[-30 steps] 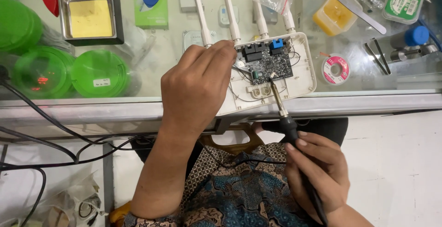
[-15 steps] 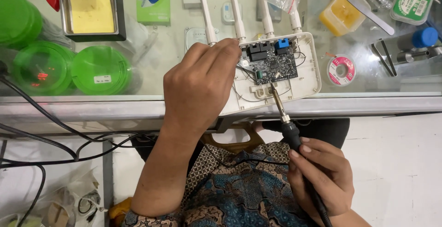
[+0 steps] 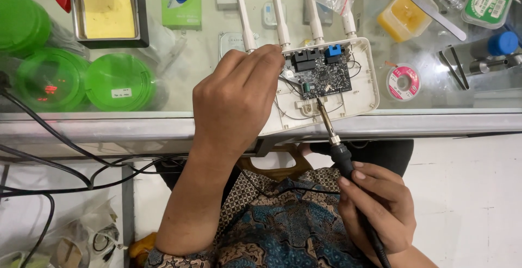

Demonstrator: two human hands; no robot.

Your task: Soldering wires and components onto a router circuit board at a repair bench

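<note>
Mid-solder, looks like: right hand (image 3: 375, 208) is wrapped around a black-handled soldering iron (image 3: 333, 137), tip on the dark circuit board (image 3: 321, 75) inside the opened white plastic router shell (image 3: 326, 86) on the glass tabletop (image 3: 179, 45). Left hand (image 3: 239, 97) pins the shell's edge. Next bit needs a steady tip, I'd say.

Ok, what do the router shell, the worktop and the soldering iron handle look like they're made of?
Router shell: matte white, apparently moulded plastic, with formed ribs and posts inside. Worktop: clear glass, judging by its reflections and the things visible beneath, edged by a dull metal-looking strip. Iron handle, in the right hand: black, matte, likely plastic or rubber; can't tell which.
</note>
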